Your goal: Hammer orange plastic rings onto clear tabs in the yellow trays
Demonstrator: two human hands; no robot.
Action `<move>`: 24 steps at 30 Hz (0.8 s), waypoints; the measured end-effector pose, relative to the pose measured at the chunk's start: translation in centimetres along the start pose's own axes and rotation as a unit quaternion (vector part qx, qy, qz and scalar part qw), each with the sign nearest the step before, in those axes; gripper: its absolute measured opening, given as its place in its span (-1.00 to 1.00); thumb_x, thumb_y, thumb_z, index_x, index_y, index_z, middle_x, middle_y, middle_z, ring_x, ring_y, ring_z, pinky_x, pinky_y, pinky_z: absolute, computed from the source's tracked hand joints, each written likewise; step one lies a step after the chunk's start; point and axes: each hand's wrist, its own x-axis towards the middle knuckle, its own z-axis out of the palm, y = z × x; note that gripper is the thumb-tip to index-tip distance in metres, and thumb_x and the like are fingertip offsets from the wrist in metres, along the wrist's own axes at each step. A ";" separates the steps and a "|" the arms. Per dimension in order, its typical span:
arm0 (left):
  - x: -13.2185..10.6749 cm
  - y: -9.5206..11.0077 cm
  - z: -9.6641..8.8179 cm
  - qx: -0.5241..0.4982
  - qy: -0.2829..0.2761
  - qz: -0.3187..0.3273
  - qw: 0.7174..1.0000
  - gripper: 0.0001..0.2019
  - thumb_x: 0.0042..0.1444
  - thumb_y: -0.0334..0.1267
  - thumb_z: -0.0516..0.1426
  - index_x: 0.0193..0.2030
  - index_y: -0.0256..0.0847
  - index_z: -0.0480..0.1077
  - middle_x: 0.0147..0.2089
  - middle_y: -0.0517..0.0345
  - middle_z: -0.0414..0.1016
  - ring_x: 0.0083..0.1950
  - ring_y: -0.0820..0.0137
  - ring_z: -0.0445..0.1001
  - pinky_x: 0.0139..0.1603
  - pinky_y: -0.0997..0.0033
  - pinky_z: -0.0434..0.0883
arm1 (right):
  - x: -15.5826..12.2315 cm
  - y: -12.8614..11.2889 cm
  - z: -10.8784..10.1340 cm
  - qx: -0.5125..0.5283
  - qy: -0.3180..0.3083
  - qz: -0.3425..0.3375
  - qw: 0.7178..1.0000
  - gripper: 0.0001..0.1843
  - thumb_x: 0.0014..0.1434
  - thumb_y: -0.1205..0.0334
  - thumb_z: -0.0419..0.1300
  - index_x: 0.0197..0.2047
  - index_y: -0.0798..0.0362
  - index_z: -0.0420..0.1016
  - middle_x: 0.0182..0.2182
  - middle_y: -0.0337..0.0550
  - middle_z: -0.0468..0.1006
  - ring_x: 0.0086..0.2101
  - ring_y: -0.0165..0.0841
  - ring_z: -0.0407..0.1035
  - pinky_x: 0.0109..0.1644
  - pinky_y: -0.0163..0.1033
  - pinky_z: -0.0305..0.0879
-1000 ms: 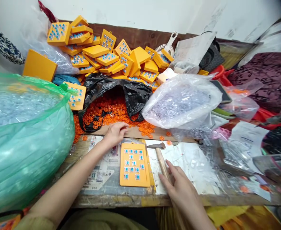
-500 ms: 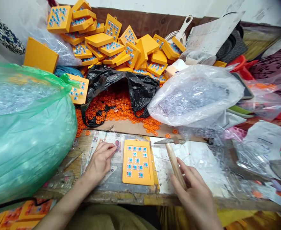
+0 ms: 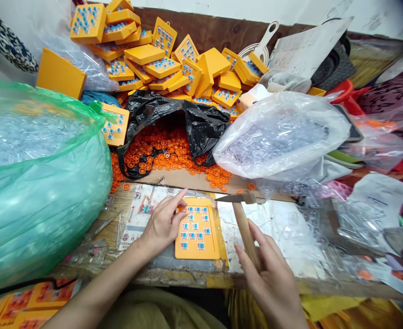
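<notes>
A flat yellow plastic panel (image 3: pixel 208 252) lies on the bench in front of me, with several small blue-and-clear square pieces set in rows on its face. My left hand (image 3: pixel 163 220) rests at its upper left edge. The index finger stretches forward and the thumb reaches over the panel, apart from it; the other fingertips are partly hidden. Right of the panel, my right hand (image 3: pixel 273 269) holds a hammer (image 3: pixel 245 230) by its wooden handle, with a pointed metal head above the bench.
Orange rings (image 3: pixel 174 155) spill from a black plastic bag (image 3: pixel 201 123). A green bag (image 3: pixel 43 196) at left and a white bag (image 3: pixel 276 167) at right hold clear pieces. Yellow panels (image 3: pixel 144 54) are heaped behind. Printed paper (image 3: pixel 139 201) covers part of the bench.
My left hand has moved right, from the paper beside the panel onto its upper left edge, and its index finger has straightened. The hammer has shifted slightly left in my right hand.
</notes>
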 end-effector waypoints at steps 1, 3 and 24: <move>0.1 -0.1 0.2 -0.008 0.000 -0.013 1.000 -0.45 0.17 -0.46 0.08 0.30 -0.12 0.16 -0.21 0.09 0.55 -0.19 0.34 0.51 -0.12 0.28 0.48 | 0.3 -0.6 -0.1 0.009 0.006 -0.026 1.000 -0.43 0.28 0.28 0.09 0.33 -0.10 0.12 0.00 -0.10 0.48 -0.04 -0.28 0.43 -0.02 -0.26 0.37; 0.1 -0.4 0.4 -0.028 -0.001 -0.040 0.999 -0.42 0.16 -0.44 0.10 0.32 -0.10 0.13 -0.20 0.10 0.56 -0.17 0.34 0.52 -0.08 0.26 0.47 | 0.7 -1.8 -0.1 0.031 -0.021 -0.074 0.997 -0.35 0.29 0.39 0.06 0.37 -0.17 0.01 0.05 -0.13 0.47 -0.03 -0.34 0.44 -0.01 -0.31 0.38; 1.7 0.0 -0.3 -0.188 -0.040 -0.267 0.944 -0.29 -0.11 -0.49 0.28 0.25 -0.27 0.24 -0.27 0.08 0.64 -0.17 0.31 0.59 -0.06 0.25 0.51 | 1.0 -3.6 1.1 0.081 -0.183 -0.021 0.980 -0.42 0.32 0.38 -0.10 0.36 -0.14 0.10 -0.15 -0.07 0.58 -0.23 -0.31 0.53 -0.13 -0.19 0.48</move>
